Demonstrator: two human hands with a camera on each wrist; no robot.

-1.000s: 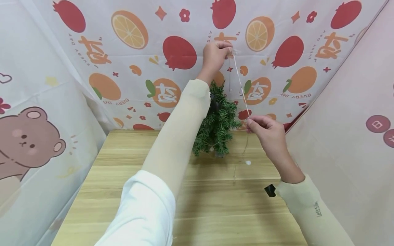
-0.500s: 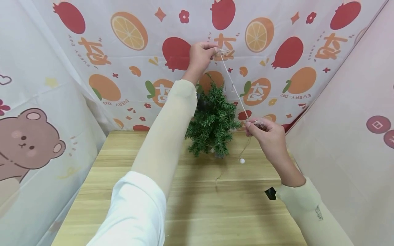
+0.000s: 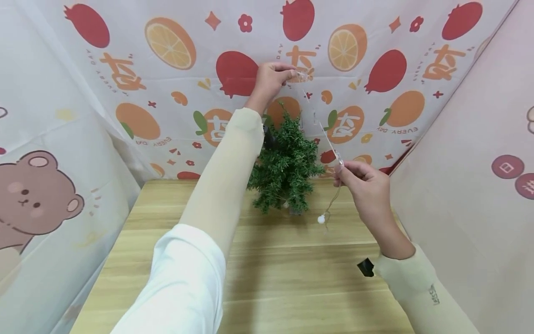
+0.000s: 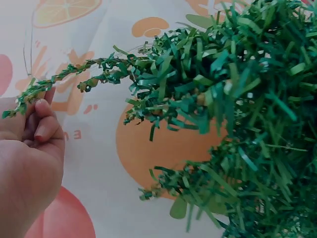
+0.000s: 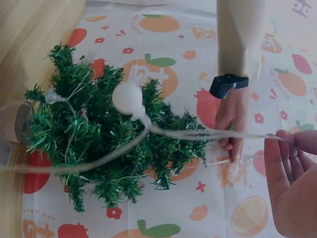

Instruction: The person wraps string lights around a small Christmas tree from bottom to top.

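A small artificial Christmas tree [image 3: 283, 167] stands at the back of the wooden table. High beside its tip, my left hand [image 3: 270, 84] pinches a thin clear string of lights [image 3: 327, 137] between thumb and fingers. The string runs slanting down to my right hand [image 3: 367, 190], which pinches it to the right of the tree. Below the right fingers hangs a loose length with a white ball bulb [image 3: 321, 219]. The right wrist view shows that bulb [image 5: 127, 98] large, overlapping the tree, with more string lying among the branches. In the left wrist view, twigs partly cover my left hand [image 4: 29, 168].
Behind the table [image 3: 292, 273] hangs a white fruit-print curtain [image 3: 267, 41]. Cloth walls close in both sides, one with a printed bear [image 3: 37, 199]. A black wrist camera [image 3: 365, 267] sits by the right sleeve.
My left hand has moved left with its end of the string, uncovering more of the tree. The hanging white bulb has swung left. The right hand stays nearly in place.
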